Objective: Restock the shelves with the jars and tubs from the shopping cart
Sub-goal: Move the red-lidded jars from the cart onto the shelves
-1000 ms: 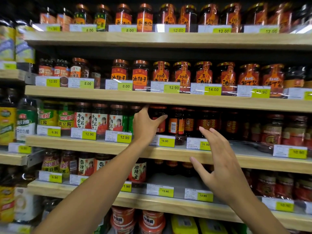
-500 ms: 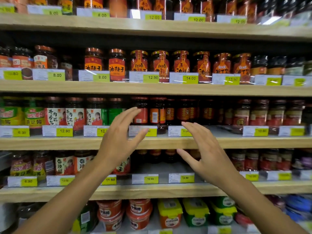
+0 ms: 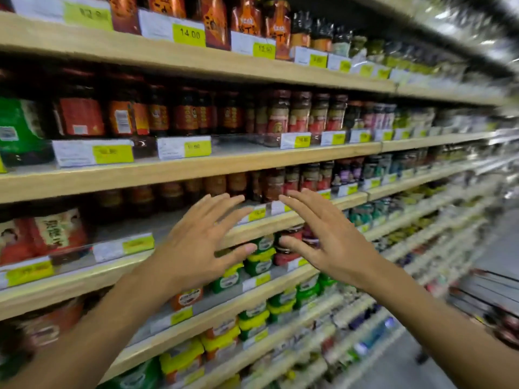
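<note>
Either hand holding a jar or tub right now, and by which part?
Nothing is held. The left hand and right hand are both open and empty, fingers spread, in front of the shelves.

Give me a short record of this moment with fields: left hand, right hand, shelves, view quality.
left hand: left hand open, fingers spread, empty
right hand: right hand open, fingers spread, empty
shelves: wooden shelves with jars, green tubs lower down, yellow price tags
view quality: blurred toward the right side
</note>
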Demonstrator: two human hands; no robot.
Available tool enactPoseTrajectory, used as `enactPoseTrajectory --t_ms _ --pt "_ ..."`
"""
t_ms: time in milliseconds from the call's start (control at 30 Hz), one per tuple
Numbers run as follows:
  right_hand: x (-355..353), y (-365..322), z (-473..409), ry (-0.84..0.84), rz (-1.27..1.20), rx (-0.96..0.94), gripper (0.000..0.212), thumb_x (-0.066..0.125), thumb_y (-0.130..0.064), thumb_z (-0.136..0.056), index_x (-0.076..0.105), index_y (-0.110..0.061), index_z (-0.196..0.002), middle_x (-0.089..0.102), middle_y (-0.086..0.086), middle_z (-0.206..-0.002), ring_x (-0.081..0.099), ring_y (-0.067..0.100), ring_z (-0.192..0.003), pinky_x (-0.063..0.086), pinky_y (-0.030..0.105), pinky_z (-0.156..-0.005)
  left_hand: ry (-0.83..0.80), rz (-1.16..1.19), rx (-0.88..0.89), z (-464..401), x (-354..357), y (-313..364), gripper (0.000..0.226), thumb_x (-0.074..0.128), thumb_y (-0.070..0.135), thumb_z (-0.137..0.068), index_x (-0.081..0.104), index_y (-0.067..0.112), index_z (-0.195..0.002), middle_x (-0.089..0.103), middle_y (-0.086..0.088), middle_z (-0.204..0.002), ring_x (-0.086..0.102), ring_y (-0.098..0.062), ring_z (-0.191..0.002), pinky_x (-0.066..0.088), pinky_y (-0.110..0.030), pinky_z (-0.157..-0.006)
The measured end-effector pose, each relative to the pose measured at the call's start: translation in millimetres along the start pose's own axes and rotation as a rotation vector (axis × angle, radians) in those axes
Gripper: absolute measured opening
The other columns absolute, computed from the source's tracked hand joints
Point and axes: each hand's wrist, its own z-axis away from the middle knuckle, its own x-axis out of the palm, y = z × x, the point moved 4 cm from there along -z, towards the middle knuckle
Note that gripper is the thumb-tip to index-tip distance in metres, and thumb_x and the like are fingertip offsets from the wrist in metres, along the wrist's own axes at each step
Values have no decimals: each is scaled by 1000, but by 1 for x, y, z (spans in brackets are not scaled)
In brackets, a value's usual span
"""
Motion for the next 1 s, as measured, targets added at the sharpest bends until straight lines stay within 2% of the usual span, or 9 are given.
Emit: enactPoseTrajectory --t_ms 133,300,400,567,667,733,800,900,1000 --pt "-8 47 56 -94 2 178 71 34 -74 -98 13 -46 -159 7 -24 -167 0 3 -156 8 32 -127 -83 131 62 -36 48 35 82 13 83 -83 18 43 -155 10 22 -162 4 -6 -149 -3 -24 -119" --pt "-28 109 125 -130 90 345 72 29 -77 -96 11 -47 -159 9 -20 -168 1 6 -156 9 37 -128 -155 202 170 -90 102 94 79 15 83 -86 22 42 -154 17 19 -162 12 -7 -150 13 -36 -125" --pt "-46 150 166 -118 120 435 73 28 -78 -96 15 -44 -159 15 -17 -168 6 8 -156 9 36 -128 -211 216 234 -128 137 140 73 19 81 -91 14 46 -155 7 21 -164 3 -7 -153 5 -36 -125" --pt "-76 238 237 -140 178 622 77 23 -83 -93 15 -44 -160 16 -15 -168 7 11 -157 14 44 -127 -261 247 326 -200 193 226 75 16 80 -89 12 46 -155 1 23 -163 -4 -4 -152 -7 -29 -119" --pt "-95 288 276 -153 199 712 79 21 -84 -92 18 -43 -159 20 -13 -168 11 14 -156 15 44 -127 -288 258 372 -240 229 275 86 7 87 -81 15 44 -156 5 21 -164 0 -7 -152 -3 -34 -123" --pt "-105 315 300 -154 224 746 79 22 -84 -92 22 -41 -159 23 -12 -167 15 14 -156 18 45 -126 -299 259 398 -260 250 305 81 12 85 -85 14 44 -155 7 17 -165 2 -10 -153 -1 -37 -124" --pt "-114 340 322 -149 254 782 78 24 -82 -94 25 -39 -159 27 -11 -166 18 14 -155 20 45 -125 -324 300 418 -278 272 333 75 20 80 -90 15 44 -155 8 17 -165 3 -10 -153 -3 -32 -121" --pt "-123 372 349 -154 281 852 74 28 -78 -96 23 -39 -159 29 -9 -165 19 14 -153 17 41 -127 -341 324 479 -301 303 368 79 13 84 -86 14 45 -155 8 19 -165 2 -9 -153 -3 -31 -121" --pt "-124 401 367 -157 295 917 74 31 -76 -97 25 -37 -159 29 -9 -165 20 14 -153 14 38 -127 -392 347 498 -325 336 393 73 25 77 -92 15 43 -156 7 18 -165 0 -9 -153 0 -33 -122"
